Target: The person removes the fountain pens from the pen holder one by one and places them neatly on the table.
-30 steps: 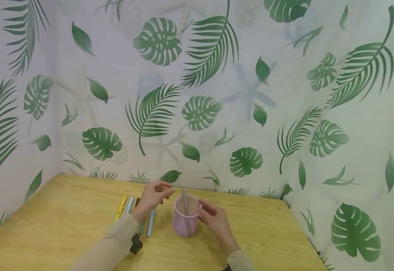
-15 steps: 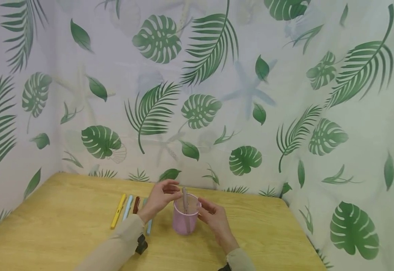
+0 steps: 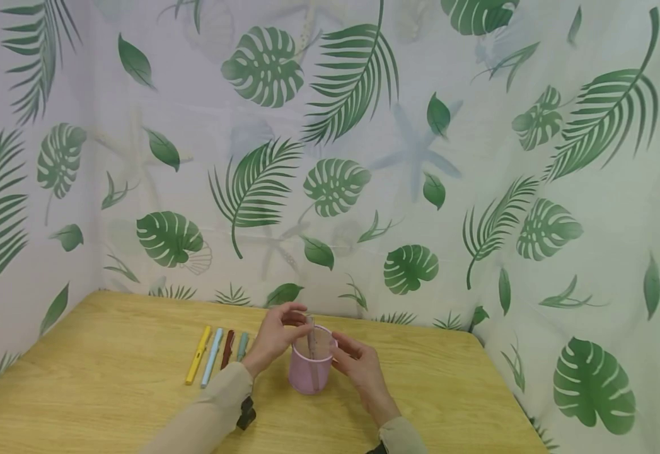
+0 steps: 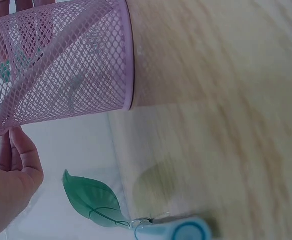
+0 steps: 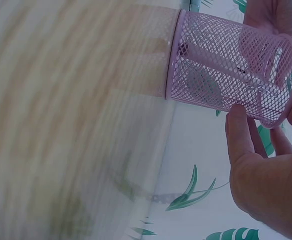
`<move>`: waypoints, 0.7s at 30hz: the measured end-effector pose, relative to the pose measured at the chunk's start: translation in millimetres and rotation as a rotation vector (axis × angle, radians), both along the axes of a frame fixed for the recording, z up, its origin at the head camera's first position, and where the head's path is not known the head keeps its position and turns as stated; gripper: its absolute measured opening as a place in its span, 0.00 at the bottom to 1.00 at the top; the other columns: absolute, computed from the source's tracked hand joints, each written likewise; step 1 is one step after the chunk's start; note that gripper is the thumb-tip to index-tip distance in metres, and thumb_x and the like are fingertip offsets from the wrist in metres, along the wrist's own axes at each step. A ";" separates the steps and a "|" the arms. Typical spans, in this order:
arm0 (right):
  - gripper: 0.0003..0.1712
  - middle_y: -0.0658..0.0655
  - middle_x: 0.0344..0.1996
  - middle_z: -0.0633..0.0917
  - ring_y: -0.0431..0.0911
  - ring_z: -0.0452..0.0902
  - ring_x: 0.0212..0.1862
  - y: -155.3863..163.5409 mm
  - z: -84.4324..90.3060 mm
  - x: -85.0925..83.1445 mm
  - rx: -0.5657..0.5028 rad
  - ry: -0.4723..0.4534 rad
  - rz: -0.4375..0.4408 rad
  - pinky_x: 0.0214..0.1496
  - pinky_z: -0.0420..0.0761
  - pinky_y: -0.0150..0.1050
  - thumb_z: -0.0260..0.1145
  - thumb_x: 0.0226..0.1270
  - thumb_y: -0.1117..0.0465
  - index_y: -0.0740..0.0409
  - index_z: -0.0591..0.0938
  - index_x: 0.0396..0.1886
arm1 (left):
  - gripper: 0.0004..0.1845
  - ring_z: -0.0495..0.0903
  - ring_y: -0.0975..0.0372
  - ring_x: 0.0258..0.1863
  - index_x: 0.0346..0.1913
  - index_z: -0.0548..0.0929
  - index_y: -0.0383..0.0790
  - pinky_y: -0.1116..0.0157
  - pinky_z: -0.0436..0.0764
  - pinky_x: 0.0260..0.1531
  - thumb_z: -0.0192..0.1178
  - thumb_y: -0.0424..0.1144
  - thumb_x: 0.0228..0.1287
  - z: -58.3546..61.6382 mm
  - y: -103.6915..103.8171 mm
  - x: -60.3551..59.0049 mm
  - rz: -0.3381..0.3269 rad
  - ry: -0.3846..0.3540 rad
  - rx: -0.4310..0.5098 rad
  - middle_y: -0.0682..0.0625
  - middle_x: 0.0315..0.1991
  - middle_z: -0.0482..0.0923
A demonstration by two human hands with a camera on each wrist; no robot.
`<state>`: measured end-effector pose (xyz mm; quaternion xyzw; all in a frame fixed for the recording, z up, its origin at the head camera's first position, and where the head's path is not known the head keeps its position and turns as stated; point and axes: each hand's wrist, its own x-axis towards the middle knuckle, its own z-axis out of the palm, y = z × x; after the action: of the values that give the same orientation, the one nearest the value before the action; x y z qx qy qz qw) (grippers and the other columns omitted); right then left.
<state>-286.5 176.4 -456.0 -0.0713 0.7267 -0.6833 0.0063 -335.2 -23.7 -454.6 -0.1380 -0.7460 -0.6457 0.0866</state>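
Note:
A pink mesh pen holder (image 3: 310, 372) stands upright on the table, a grey pen (image 3: 311, 343) leaning inside it and showing through the mesh. My left hand (image 3: 275, 334) is at the far left of the rim, thumb and fingers pinching the pen's upper end. In the left wrist view its fingertips sit right at the rim of the holder. My right hand (image 3: 360, 369) holds the holder from the right, its thumb by the rim and its fingers (image 5: 239, 127) against the mesh side.
Left of the holder lie a yellow pen (image 3: 198, 356), a light blue pen (image 3: 212, 358), a dark red pen (image 3: 227, 349) and a teal pen (image 3: 242, 346). A leaf-print curtain (image 3: 352, 239) hangs behind the wooden table (image 3: 108, 372).
My left hand has moved right to the pen's top and now takes hold of it. Its forearm now covers the rightmost blue pen. The right hand stays at the holder.

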 end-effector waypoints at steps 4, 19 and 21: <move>0.26 0.72 0.60 0.77 0.54 0.79 0.58 -0.9 0.2 1.0 0.004 -0.005 -0.013 0.58 0.80 0.47 0.62 0.71 0.62 0.69 0.73 0.65 | 0.19 0.84 0.53 0.45 0.52 0.82 0.38 0.57 0.83 0.44 0.71 0.34 0.58 0.7 3.4 -0.9 0.018 0.013 -0.017 0.42 0.42 0.86; 0.25 0.71 0.60 0.77 0.52 0.79 0.57 -1.0 -2.4 -2.8 0.004 0.002 -0.012 0.57 0.81 0.44 0.62 0.71 0.62 0.68 0.74 0.65 | 0.16 0.82 0.54 0.47 0.51 0.83 0.42 0.56 0.82 0.47 0.69 0.35 0.60 -2.6 6.6 -2.4 0.013 -0.018 -0.049 0.44 0.45 0.85; 0.25 0.71 0.60 0.77 0.53 0.79 0.58 -0.8 -2.0 -2.2 0.007 0.000 -0.017 0.57 0.81 0.45 0.62 0.71 0.62 0.68 0.74 0.65 | 0.16 0.83 0.53 0.47 0.51 0.83 0.42 0.56 0.82 0.47 0.69 0.35 0.59 -2.9 6.4 -3.0 0.004 -0.014 -0.042 0.43 0.45 0.85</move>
<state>-288.6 175.6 -458.0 -0.0649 0.7296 -0.6808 0.0009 -338.2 -17.3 -457.5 -0.1338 -0.7604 -0.6305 0.0796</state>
